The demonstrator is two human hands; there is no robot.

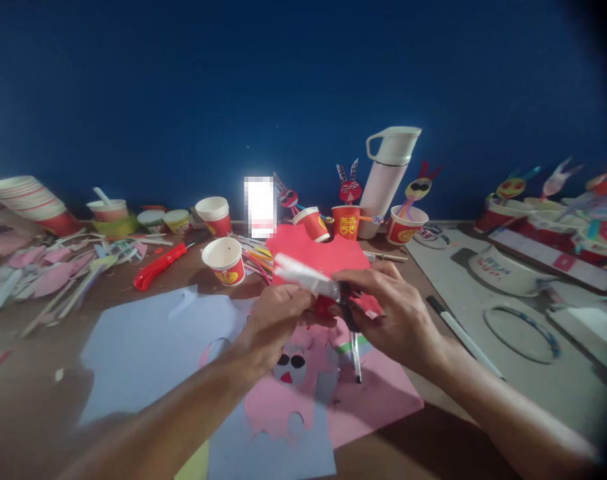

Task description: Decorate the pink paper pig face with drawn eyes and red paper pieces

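My left hand (273, 320) and my right hand (393, 313) meet above the table's middle, both with fingers closed. Between them is a white, tube-like object (306, 275) lying slantwise, and a small red piece (324, 305) just under it. I cannot make out exactly what either is. My right fingers pinch at its right end. Below the hands lie a pink paper sheet (373, 400) with a cut-out face (290, 367), a pale blue sheet (148, 347) and a pen (356, 357).
Red paper cups (224, 261) and cup figures with ears (347, 213) stand behind a red sheet (328, 257). A white flask (386, 177) is at the back. A red utility knife (159, 265) and paper scraps (43, 273) lie left; a marker (463, 333) and tape ring (522, 333) right.
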